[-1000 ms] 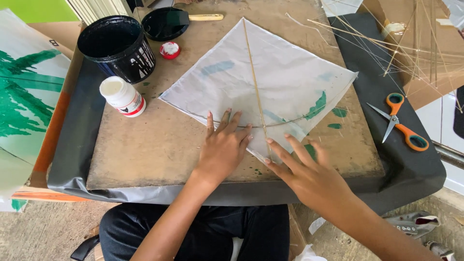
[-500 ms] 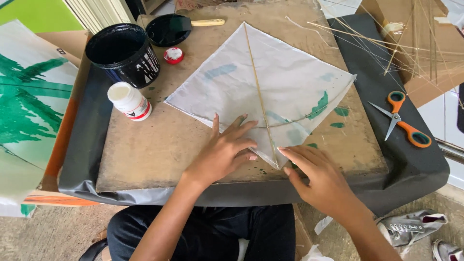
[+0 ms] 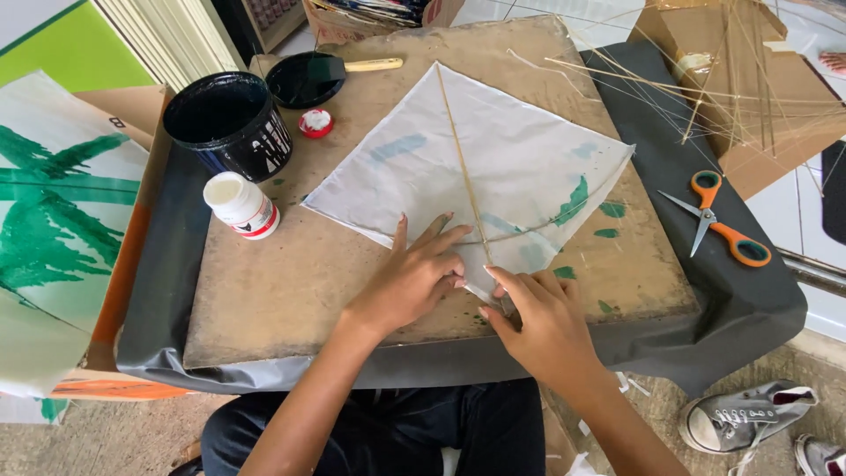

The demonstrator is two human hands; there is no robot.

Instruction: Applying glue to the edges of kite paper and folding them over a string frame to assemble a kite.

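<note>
Pressing down on the near corner of the kite (image 3: 480,181), both hands work where the thin stick (image 3: 461,163) running down its middle meets the paper's tip. The kite lies flat on the brown board (image 3: 264,300), its far corner pointing away, green smudges near its right edge. The left hand (image 3: 414,280) lies spread and flat on the paper just left of the stick, grasping nothing. The right hand (image 3: 542,317) has its fingers curled at the very tip; it seems to pinch or fold the paper there, though the view is too poor to be sure. This looks like the step of fixing the corner to the stick, and the next move likely calls for steady, light pressure so the thin paper neither tears nor shifts.

Left of the kite stands a black bucket (image 3: 229,123), open, its inside dark; whether it holds anything I cannot tell. Its lid (image 3: 304,79) lies behind it under a brush (image 3: 370,64). A white bottle (image 3: 241,204) stands uncapped, with a red cap (image 3: 315,122) apart. Orange scissors (image 3: 723,225) lie well to the right.
</note>
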